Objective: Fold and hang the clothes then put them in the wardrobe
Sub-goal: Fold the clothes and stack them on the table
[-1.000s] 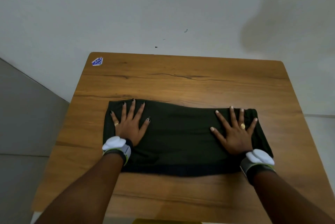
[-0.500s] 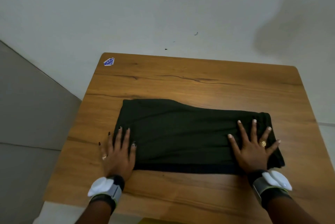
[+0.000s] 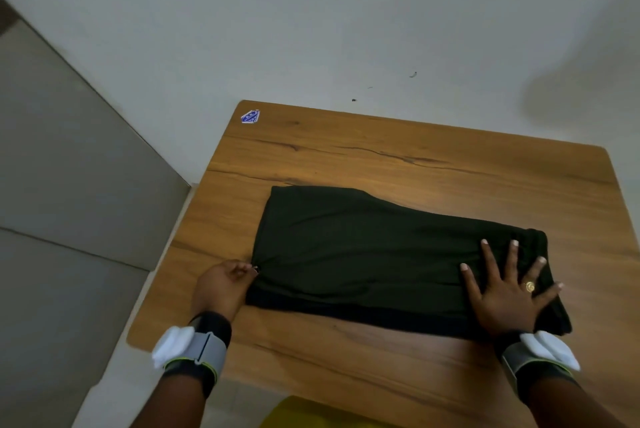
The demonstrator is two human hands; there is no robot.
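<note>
Pressing down with fingers spread wide, my right hand (image 3: 509, 292) lies flat on the right end of the folded dark garment (image 3: 381, 254), which rests across the near half of the wooden table (image 3: 415, 157). My left hand (image 3: 221, 284) has its fingers curled at the garment's left edge, pinching the cloth where it puckers. A blue sticker (image 3: 250, 116) sits at the table's far left corner.

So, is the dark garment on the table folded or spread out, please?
Folded: the dark garment lies as a compact rectangle, layers visible along its near edge.
</note>
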